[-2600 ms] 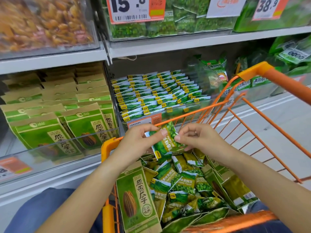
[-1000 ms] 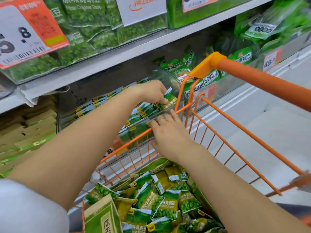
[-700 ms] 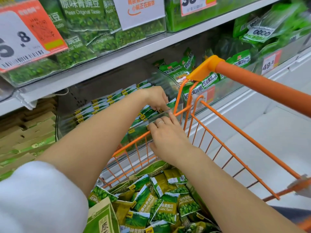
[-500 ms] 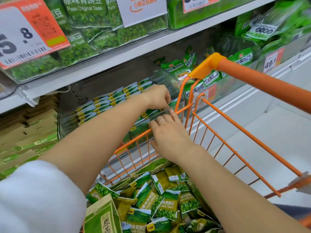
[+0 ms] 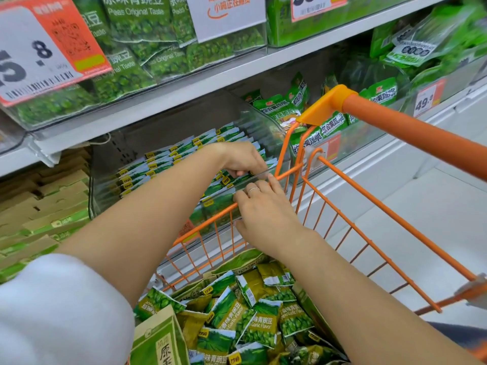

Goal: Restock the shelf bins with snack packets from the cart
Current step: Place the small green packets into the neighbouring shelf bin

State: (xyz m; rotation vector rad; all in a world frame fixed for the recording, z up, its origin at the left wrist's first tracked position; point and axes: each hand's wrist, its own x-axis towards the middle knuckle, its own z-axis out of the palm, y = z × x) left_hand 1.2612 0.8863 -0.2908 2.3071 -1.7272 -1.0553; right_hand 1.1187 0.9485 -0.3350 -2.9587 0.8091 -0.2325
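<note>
My left hand (image 5: 242, 156) reaches into the clear shelf bin (image 5: 266, 125), fingers curled down on a small green snack packet (image 5: 271, 162) at the front right of the rows. The bin holds several rows of upright green pea packets (image 5: 168, 159). My right hand (image 5: 266, 214) lies flat, fingers fairly straight, over the front rim of the orange cart (image 5: 369, 198), fingertips touching the bin's front wall. It holds nothing. Loose green pea packets (image 5: 253, 320) fill the cart's bottom.
A tall paper seed bag (image 5: 160, 343) stands in the cart's near left corner. The shelf above (image 5: 184, 83) carries bins of green pea bags and price tags. Paper seed bags (image 5: 44, 204) fill the bin to the left, other green bags (image 5: 329, 127) the right.
My left hand carried a packet from the cart up into the bin and has since drawn back to the bin's front right. My right hand moved to the cart's front rim and stays there.
</note>
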